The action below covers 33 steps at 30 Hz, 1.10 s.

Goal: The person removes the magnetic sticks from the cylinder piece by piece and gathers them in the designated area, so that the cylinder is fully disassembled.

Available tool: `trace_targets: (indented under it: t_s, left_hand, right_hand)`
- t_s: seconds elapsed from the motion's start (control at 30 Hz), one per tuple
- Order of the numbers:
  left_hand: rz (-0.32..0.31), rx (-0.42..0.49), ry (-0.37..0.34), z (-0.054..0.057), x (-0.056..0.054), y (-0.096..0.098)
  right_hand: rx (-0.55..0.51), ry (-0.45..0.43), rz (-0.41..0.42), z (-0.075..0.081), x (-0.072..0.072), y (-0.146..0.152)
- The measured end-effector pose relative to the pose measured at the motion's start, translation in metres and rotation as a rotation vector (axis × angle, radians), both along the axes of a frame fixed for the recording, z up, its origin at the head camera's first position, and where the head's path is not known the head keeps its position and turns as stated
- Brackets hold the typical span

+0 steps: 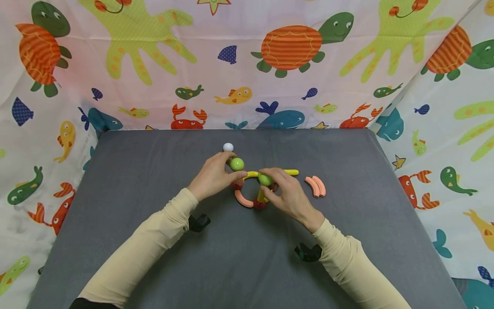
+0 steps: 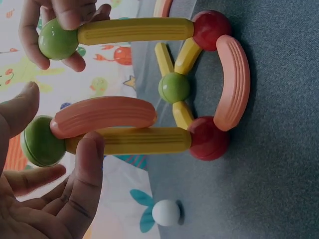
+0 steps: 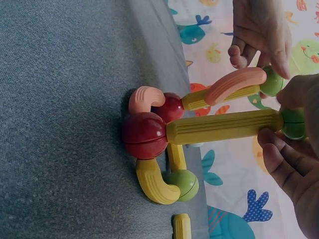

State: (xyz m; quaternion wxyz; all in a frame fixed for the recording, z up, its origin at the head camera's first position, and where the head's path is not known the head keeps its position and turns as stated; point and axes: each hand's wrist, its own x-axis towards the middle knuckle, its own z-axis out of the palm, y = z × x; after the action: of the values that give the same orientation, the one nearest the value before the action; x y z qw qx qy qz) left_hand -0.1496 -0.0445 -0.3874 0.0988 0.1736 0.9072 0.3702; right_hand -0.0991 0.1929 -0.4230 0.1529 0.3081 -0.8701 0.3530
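Two yellow rods stand upright on red balls, each topped by a green ball. My right hand pinches the green ball on the nearer yellow rod. Around the other green ball my left hand is spread, its thumb apart from the ball and a finger beside the yellow rod in the left wrist view. A pink curved stick hangs from that ball along the rod. At the base, another pink curved stick and yellow curved sticks join the balls into a ring.
A white ball lies behind the left hand. Two pink curved sticks lie side by side to the right, near a yellow stick. The grey tabletop meets a patterned curtain at the back.
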Motion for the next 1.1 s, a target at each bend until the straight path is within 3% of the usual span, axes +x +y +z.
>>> trace_targets:
  t_s: [0.2, 0.37, 0.43, 0.53, 0.7, 0.77, 0.9, 1.1]
  left_hand:
    - [-0.028, 0.016, -0.004, 0.000, 0.000, -0.001]
    - [-0.003, 0.067, -0.057, -0.005, 0.000, -0.010]
    - [0.017, 0.104, -0.087, -0.012, -0.001, -0.016]
    - [-0.012, 0.116, -0.110, -0.030, -0.006, -0.024]
    - [-0.167, -0.006, -0.093, -0.064, -0.020, -0.021]
    - [-0.196, -0.025, -0.101, -0.073, -0.023, -0.017]
    - [-0.194, -0.005, -0.100, -0.080, -0.025, -0.010]
    - [-0.191, 0.001, -0.086, -0.079, -0.026, -0.008]
  right_hand:
    - [0.017, 0.014, 0.003, -0.001, 0.000, 0.001]
    - [0.015, 0.027, 0.020, 0.000, -0.001, 0.000]
    - [0.013, 0.033, 0.021, 0.000, -0.001, 0.000]
    - [0.014, 0.034, 0.021, 0.000, -0.002, 0.000]
    - [0.023, 0.026, 0.024, -0.002, 0.000, -0.001]
    - [0.028, 0.021, 0.026, -0.002, 0.001, -0.002]
    - [0.044, 0.014, 0.025, -0.001, 0.002, -0.003]
    - [0.048, 0.002, 0.016, 0.002, 0.001, -0.001]
